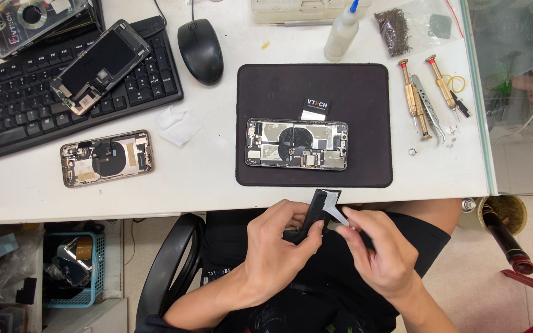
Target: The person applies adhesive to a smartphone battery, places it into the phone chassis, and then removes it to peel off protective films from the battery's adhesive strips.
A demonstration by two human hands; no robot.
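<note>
Black battery is gripped low by left hand, freeing its top where right hand fingers pinch the white film.

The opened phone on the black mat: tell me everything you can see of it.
The opened phone lies flat and lengthwise, near the middle of the black mat on the white table. Its screen is off, so the inside faces up: silvery metal shields, a dark round coil in the middle, small boards and connectors, all within a dark frame. Neither hand touches it; the left hand and right hand hold a dark flat part below the table's edge. A small black card lies just above it, apart.
</note>
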